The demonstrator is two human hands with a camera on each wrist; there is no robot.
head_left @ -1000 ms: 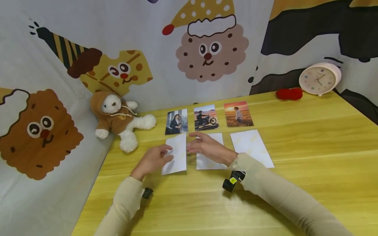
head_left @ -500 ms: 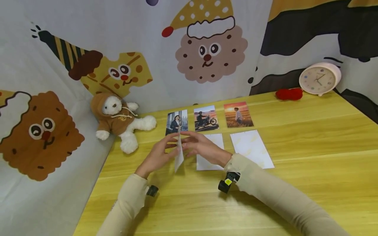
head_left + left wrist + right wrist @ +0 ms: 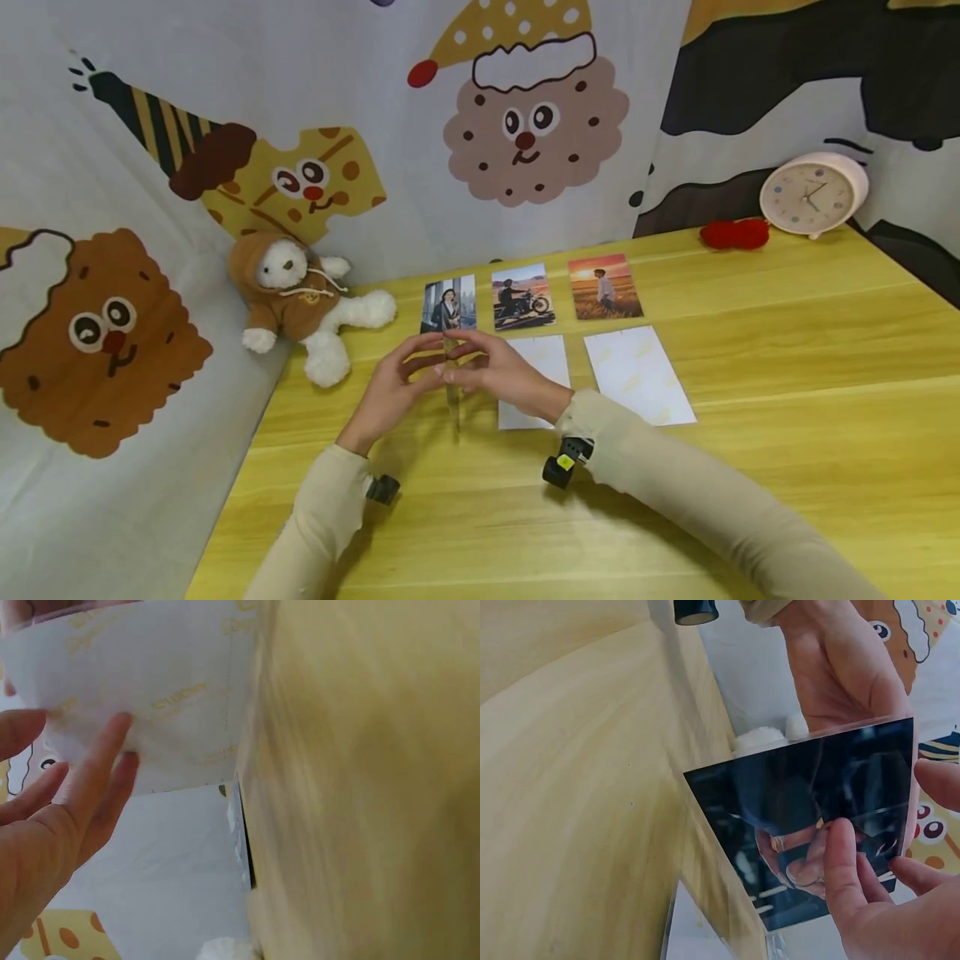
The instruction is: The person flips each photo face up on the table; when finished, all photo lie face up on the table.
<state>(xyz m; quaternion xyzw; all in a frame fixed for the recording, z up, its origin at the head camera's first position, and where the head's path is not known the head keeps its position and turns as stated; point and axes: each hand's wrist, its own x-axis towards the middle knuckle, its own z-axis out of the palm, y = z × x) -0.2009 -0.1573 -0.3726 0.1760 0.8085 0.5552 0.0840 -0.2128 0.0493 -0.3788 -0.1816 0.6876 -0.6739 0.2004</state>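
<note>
A photo card stands edge-on above the table between the two hands. My left hand holds it from the left, and my right hand grips it from the right, the fingertips of both meeting near its upper edge. In the left wrist view its white back with faint yellow lettering shows, left fingers against it. The right wrist view shows the glossy dark front, with right fingers on it; the picture is lost in reflections. Two more cards, a partly covered one and another, lie white side up to the right.
Behind the hands lie three picture cards: a suited person, a motorcycle rider, a figure in a sunset field. A plush bear sits at the left. A red plush object and round clock are far right.
The card has swung from its white back facing up to edge-on. My right hand has moved left to meet it and now holds it along with the left.
</note>
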